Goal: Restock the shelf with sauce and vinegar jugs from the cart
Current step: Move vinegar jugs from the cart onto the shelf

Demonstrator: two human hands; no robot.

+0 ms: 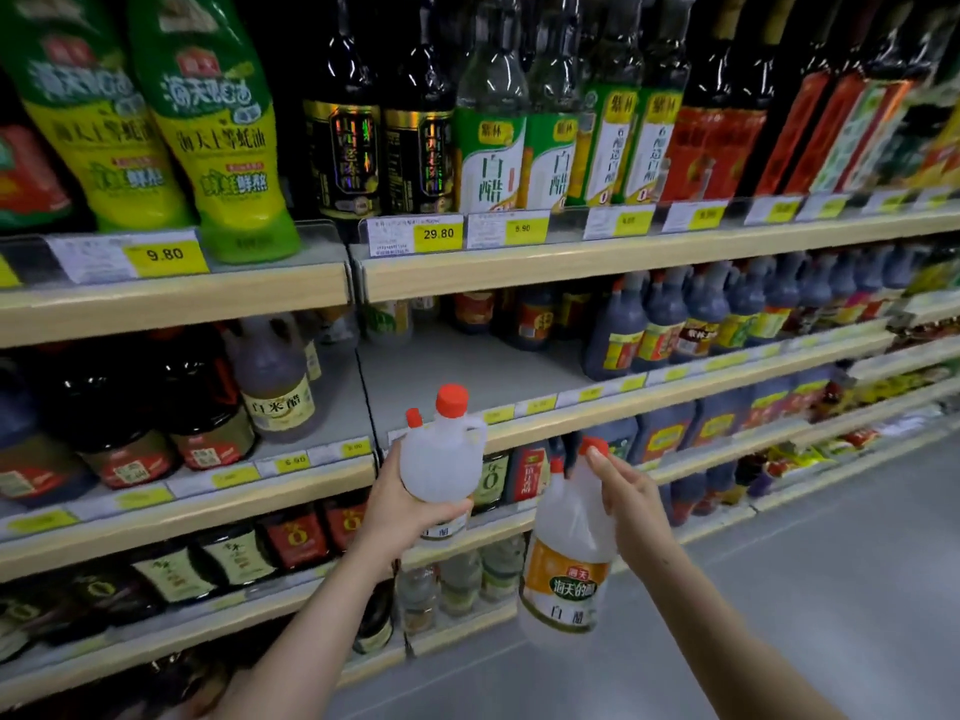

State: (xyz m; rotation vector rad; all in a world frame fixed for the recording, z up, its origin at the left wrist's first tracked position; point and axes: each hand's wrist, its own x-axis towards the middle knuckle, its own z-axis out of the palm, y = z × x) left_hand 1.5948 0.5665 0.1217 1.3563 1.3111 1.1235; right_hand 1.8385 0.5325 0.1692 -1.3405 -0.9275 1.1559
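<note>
My left hand [410, 506] grips the body of a clear white-vinegar jug [441, 454] with a red cap, raised in front of the second shelf [467, 376], which has a bare grey stretch there. A second red cap shows just behind that jug's shoulder. My right hand [631, 498] holds another clear vinegar jug [569, 558] by its neck; the jug hangs lower, showing an orange and green label. A red cap peeks out above my right fingers. The cart is out of sight.
Dark sauce jugs [670, 319] line the right part of the second shelf; a pale rice-vinegar jug [275, 381] and dark bottles stand at its left. Tall bottles fill the top shelf [571, 262]. Lower shelves hold more bottles. Grey aisle floor [831, 563] lies at right.
</note>
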